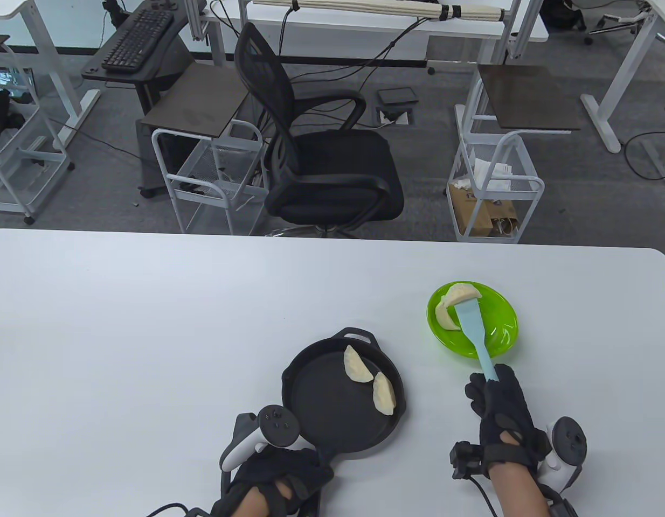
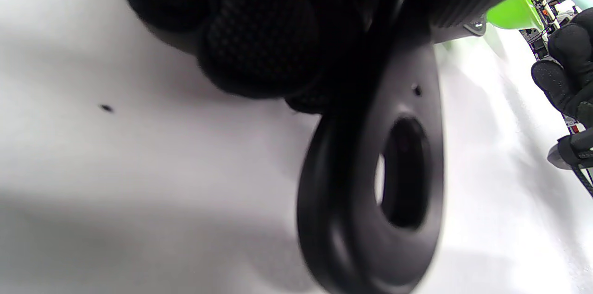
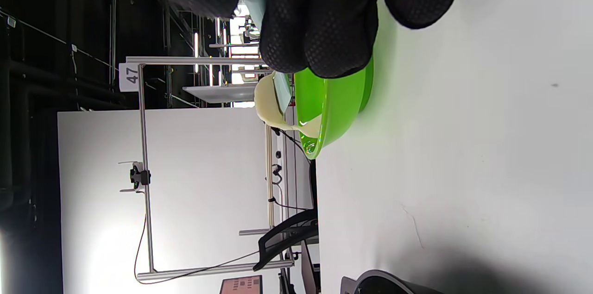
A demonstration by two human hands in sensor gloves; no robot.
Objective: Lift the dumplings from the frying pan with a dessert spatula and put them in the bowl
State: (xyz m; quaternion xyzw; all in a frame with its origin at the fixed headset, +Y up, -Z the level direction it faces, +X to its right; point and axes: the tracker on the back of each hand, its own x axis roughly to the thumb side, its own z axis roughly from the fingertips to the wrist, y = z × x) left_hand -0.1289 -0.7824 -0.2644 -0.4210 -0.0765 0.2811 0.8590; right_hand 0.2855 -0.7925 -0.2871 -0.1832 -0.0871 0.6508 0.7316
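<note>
Dumplings: right hand [image 1: 502, 409] grips the light-blue dessert spatula [image 1: 475, 336], bearing one pale dumpling [image 1: 462, 293] over the lime-green plastic bowl [image 1: 499, 331], which holds another [image 1: 445, 319]. Left hand [image 1: 281, 476] grasps the black cast-iron frying pan [image 1: 327, 409] handle; two dumplings [image 1: 357, 366] lie inside.

Two pale dumplings [image 1: 371, 381] lie in the black frying pan [image 1: 332, 414]; a blue spatula [image 1: 475, 336] carries another over the green bowl [image 1: 499, 328], beside one inside
</note>
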